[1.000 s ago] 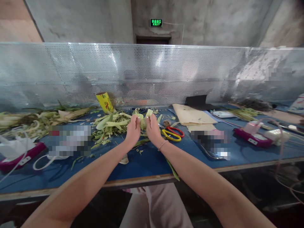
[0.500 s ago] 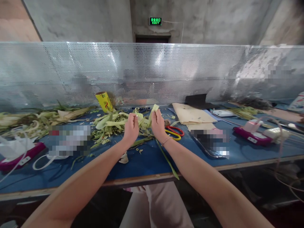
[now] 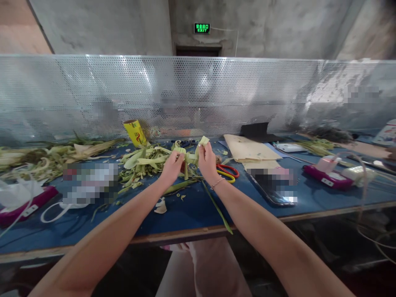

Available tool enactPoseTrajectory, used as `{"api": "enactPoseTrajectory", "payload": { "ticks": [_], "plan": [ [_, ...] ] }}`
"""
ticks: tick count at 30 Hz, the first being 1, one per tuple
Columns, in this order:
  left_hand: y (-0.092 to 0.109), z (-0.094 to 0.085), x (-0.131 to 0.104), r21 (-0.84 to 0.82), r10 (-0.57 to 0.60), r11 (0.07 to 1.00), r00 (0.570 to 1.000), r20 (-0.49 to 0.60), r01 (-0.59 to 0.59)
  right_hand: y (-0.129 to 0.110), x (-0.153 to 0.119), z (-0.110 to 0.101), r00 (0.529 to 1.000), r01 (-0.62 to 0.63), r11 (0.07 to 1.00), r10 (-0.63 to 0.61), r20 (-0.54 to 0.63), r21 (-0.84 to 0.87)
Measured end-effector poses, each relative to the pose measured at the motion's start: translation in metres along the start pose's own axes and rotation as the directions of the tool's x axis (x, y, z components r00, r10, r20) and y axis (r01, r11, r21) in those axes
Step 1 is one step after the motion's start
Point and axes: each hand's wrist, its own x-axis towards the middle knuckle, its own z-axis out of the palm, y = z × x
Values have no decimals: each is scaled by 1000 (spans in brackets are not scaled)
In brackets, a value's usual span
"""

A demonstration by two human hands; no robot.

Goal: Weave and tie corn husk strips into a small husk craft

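My left hand (image 3: 172,167) is closed on a pale green leaf strip (image 3: 180,149) at the middle of the blue table. Beside it on the right, my right hand (image 3: 207,161) pinches another part of pale green leaf (image 3: 203,142), which sticks up above the fingertips. Between the hands, pale strips run close together; whether they are one piece I cannot tell. A pile of green leaf strips (image 3: 142,161) lies just left of my left hand. Scissors with red and yellow handles (image 3: 230,171) lie right of my right hand.
A yellow tube (image 3: 135,133) stands tilted before the perforated metal screen (image 3: 204,90). Brown paper sheets (image 3: 250,149) and a phone (image 3: 272,190) lie to the right. Purple power strips (image 3: 328,176) flank the work area. A long green leaf (image 3: 218,209) reaches the table's front edge (image 3: 185,235).
My left hand has moved slightly to the right and turned. The leaf above my right hand now bends over lower, and more of the strips between the hands shows.
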Motion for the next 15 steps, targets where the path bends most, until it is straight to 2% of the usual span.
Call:
{"api": "enactPoseTrajectory", "payload": {
  "ticks": [4, 7, 15],
  "plan": [
    [7, 5, -3, -339, -161, 925, 985, 65, 173, 2, -2, 5, 1000, -2, 1000, 3, 3, -31],
    [11, 6, -4, -469, -198, 855, 975, 98, 220, 3, -5, 10, 999, 16, 1000, -16, 36, -23],
    [13, 0, 0, -442, -293, 857, 956, 11, 267, 5, -10, 16, 980, 125, 992, -123, 154, -6]
  ]
}}
